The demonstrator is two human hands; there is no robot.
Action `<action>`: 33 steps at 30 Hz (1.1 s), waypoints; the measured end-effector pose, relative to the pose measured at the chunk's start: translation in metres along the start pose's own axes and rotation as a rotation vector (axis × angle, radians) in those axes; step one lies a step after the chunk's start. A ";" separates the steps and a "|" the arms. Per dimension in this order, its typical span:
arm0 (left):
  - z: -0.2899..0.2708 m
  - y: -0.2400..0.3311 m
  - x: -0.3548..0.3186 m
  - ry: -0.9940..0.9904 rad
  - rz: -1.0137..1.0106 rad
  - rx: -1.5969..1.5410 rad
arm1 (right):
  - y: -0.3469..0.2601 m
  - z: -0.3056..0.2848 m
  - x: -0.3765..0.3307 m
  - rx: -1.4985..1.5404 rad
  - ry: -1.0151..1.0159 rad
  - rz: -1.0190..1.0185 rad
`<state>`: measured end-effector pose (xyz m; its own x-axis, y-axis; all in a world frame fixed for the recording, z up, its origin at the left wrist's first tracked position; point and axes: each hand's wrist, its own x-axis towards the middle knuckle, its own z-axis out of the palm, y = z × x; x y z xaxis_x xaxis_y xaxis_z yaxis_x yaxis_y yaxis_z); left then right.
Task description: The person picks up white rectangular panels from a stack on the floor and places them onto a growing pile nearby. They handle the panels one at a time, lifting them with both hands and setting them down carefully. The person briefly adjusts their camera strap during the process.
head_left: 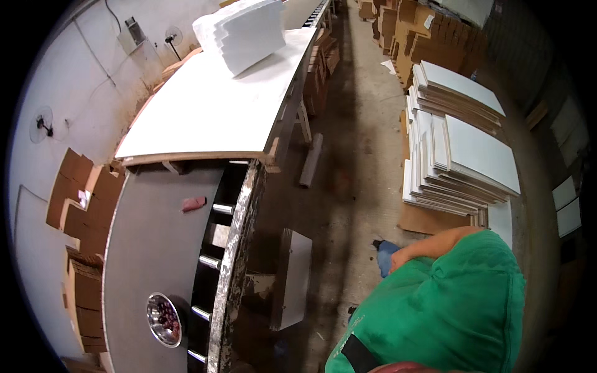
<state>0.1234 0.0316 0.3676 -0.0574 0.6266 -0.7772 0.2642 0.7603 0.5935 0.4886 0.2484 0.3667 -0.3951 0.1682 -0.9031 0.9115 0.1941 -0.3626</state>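
White panels (479, 155) lie stacked on the floor (348, 186) at right; the hands are hidden, their state unknowable.

Head view, single: you look steeply down from standing height; grey worktable (149, 242) at eight o'clock, stacked white panels (472, 155) at two, green-sleeved shoulder (454, 304) close at five.

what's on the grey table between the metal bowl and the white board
A small reddish rag-like piece lies on the grey tabletop between the round metal bowl and the large white board, seen in the head view.
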 end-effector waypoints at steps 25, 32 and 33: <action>0.125 -0.106 0.004 0.146 -0.239 -0.116 | -0.053 -0.016 0.158 -0.781 0.020 -0.135; 0.084 -0.161 0.132 0.310 0.265 0.484 | -0.056 -0.009 0.258 -0.855 0.027 -0.440; 0.085 -0.170 0.140 0.289 0.292 0.479 | -0.053 -0.011 0.271 -0.833 0.016 -0.471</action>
<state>0.1521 -0.0244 0.1401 -0.1576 0.8685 -0.4699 0.7065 0.4316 0.5608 0.3315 0.2939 0.1436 -0.7075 -0.0908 -0.7008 0.2868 0.8695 -0.4021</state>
